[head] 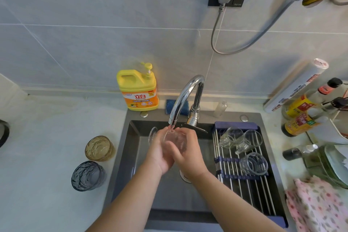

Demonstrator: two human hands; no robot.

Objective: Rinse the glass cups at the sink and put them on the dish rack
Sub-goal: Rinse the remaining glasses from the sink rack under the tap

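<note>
Over the dark sink (135, 156) both my hands hold one clear glass cup (176, 140) under the running tap (185, 98). My left hand (159, 154) cups it from the left and below, and my right hand (185, 153) wraps round it from the right. Water falls into the cup's mouth. Three clear glass cups lie on the roll-up dish rack (244, 190) across the sink's right side: a handled one (228, 137), one (251, 140) beside it, one (254, 164) nearer me. An amber glass (99, 148) and a blue-grey glass (87, 175) stand on the counter left of the sink.
Another clear glass item (152, 134) leans in the sink's back left. A yellow detergent bottle (138, 88) and blue sponge (177, 107) sit behind the sink. Sauce bottles (301, 117), a foil roll (295, 86), plates (337, 165) and a floral cloth (318, 205) crowd the right counter.
</note>
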